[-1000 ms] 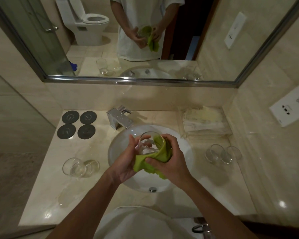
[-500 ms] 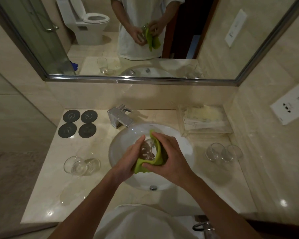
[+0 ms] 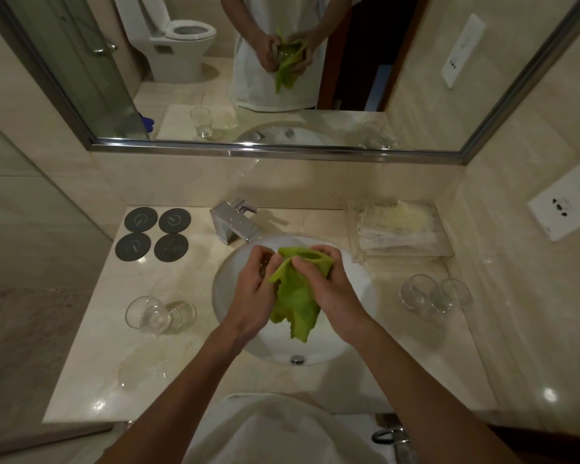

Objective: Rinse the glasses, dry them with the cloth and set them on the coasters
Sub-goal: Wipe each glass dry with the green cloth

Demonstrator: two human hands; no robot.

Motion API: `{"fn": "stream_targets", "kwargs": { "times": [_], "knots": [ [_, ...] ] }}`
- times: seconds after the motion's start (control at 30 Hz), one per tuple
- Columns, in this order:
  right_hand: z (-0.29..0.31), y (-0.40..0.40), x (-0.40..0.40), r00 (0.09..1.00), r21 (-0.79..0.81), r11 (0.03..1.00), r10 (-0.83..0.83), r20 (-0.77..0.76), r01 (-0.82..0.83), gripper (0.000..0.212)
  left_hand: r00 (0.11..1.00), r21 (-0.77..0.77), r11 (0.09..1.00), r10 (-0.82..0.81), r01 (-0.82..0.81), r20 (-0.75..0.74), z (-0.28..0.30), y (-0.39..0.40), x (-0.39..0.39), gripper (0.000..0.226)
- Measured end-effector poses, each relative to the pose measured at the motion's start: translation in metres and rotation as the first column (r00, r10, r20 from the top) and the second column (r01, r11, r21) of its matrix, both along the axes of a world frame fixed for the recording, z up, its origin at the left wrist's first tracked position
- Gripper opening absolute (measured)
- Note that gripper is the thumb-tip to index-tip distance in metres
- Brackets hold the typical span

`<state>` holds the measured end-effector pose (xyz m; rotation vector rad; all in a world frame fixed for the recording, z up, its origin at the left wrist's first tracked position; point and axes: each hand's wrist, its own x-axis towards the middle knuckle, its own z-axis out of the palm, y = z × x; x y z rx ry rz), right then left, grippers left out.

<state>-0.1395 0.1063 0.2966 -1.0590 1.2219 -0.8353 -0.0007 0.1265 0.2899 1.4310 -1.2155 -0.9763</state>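
Centre frame, over white basin point(image 3: 355, 279): left hand point(image 3: 252, 296) cupping glass point(image 3: 265, 266), nearly hidden; right hand point(image 3: 329, 289) curled around green cloth point(image 3: 293, 296), drying, drips landing in bowl. Four dark coasters point(image 3: 153, 234) bare, upper left.

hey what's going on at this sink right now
A person is drying a glass over the sink. The left hand holds the glass, which is almost wholly hidden, while the right hand works the green cloth around it. Two glasses sit on the counter to the left and two more to the right. All four dark coasters at the back left have nothing on them yet.
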Motion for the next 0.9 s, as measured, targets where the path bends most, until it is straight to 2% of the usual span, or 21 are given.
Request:
{"fn": "stream_targets", "kwargs": {
  "times": [0.1,0.23,0.47,0.53,0.6,0.67,0.73,0.77,0.83,0.9],
  "knots": [
    [-0.001,0.0,0.008,0.993,0.127,0.99,-0.076,0.086,0.065,0.056,1.0,-0.039,0.999,0.017,-0.017,0.015,0.0,-0.001,0.003,0.022],
    [0.003,0.008,0.017,0.995,0.1,0.994,-0.049,0.087,0.04,0.044,1.0,-0.041,0.999,0.023,-0.023,-0.011,-0.001,-0.001,0.004,0.027],
    [-0.005,0.021,0.016,1.0,-0.247,0.969,-0.023,-0.022,0.017,0.051,0.994,0.023,0.999,-0.039,0.042,-0.107,0.003,-0.008,0.009,0.03],
    [-0.012,0.022,0.01,0.993,-0.394,0.918,0.007,-0.117,-0.053,0.061,0.992,0.08,0.994,-0.07,0.078,-0.102,0.003,-0.011,0.011,0.026],
    [-0.018,0.02,0.002,0.964,-0.552,0.812,0.046,-0.263,-0.189,0.066,0.992,0.154,0.984,-0.078,0.093,-0.101,0.002,-0.013,0.012,0.024],
    [-0.024,0.018,-0.007,0.877,-0.676,0.634,0.005,-0.48,-0.374,0.071,0.993,0.208,0.975,-0.06,0.08,-0.101,0.004,-0.013,0.011,0.024],
    [-0.033,0.014,-0.012,0.692,-0.701,0.397,-0.196,-0.695,-0.592,0.071,0.997,0.243,0.968,-0.037,0.053,-0.07,0.006,-0.014,0.009,0.026],
    [-0.037,0.014,-0.012,0.592,-0.677,0.325,-0.329,-0.736,-0.66,0.068,0.999,0.255,0.966,-0.025,0.036,-0.046,0.006,-0.016,0.008,0.028],
    [-0.04,0.02,-0.003,0.461,-0.667,0.318,-0.525,-0.716,-0.674,0.052,1.0,0.286,0.958,0.014,-0.008,-0.018,0.006,-0.018,0.008,0.033],
    [-0.037,0.026,0.01,0.393,-0.673,0.381,-0.591,-0.704,-0.634,0.049,0.997,0.3,0.952,0.07,-0.061,-0.021,0.006,-0.018,0.006,0.033]
  ]
}}
